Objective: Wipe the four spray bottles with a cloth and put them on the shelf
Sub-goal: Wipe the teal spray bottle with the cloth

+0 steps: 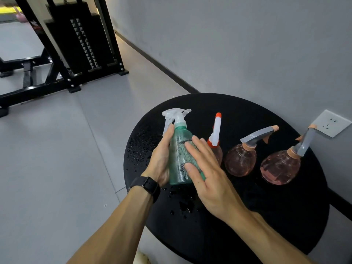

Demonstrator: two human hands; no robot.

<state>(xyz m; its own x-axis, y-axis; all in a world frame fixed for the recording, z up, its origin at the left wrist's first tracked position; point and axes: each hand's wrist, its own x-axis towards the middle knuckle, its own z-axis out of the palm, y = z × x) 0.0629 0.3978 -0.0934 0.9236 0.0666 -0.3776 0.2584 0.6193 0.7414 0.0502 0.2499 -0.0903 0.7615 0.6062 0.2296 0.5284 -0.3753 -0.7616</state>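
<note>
A green spray bottle point(178, 149) with a clear trigger head is held upright above the round black table point(266, 216). My left hand point(162, 159) grips its left side. My right hand point(205, 172) presses a green textured cloth point(190, 155) flat against the bottle's right side. On the table to the right stand a bottle with a white and orange trigger point(216, 138), partly hidden behind my right hand, and two round pink bottles, one point(241, 161) in the middle and one point(280, 166) nearest the wall, both with grey triggers.
Water drops point(141, 147) lie on the table's left and front parts. A grey wall with a white socket point(331, 122) is close on the right. A black weight machine point(76, 44) stands on the grey floor at the far left. No shelf is in view.
</note>
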